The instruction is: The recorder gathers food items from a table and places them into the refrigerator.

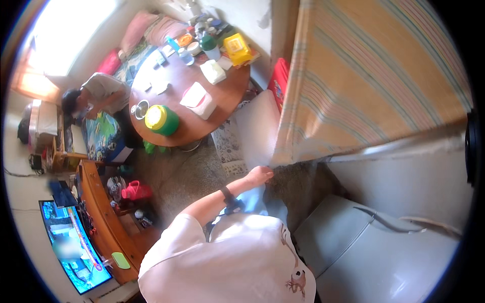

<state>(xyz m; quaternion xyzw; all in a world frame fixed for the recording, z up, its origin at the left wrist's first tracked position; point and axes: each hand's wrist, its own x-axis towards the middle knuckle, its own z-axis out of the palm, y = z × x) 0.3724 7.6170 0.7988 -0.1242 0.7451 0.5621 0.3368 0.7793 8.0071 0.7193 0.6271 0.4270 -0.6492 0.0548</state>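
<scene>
My left hand reaches across in front of my body, with a black band on the forearm. Its fingers look curled, right below the bottom corner of a striped orange curtain. I cannot tell whether the fingers touch or grip the cloth. My right hand is out of view. Beyond the hand lies a pale mat or cushion, partly behind the curtain, with a patterned cloth beside it.
A round wooden table bears a green jar with a yellow lid, a yellow wipes pack and tissues. A person sits beside it. A television, a wooden cabinet and a pink jug stand left; a grey cabinet right.
</scene>
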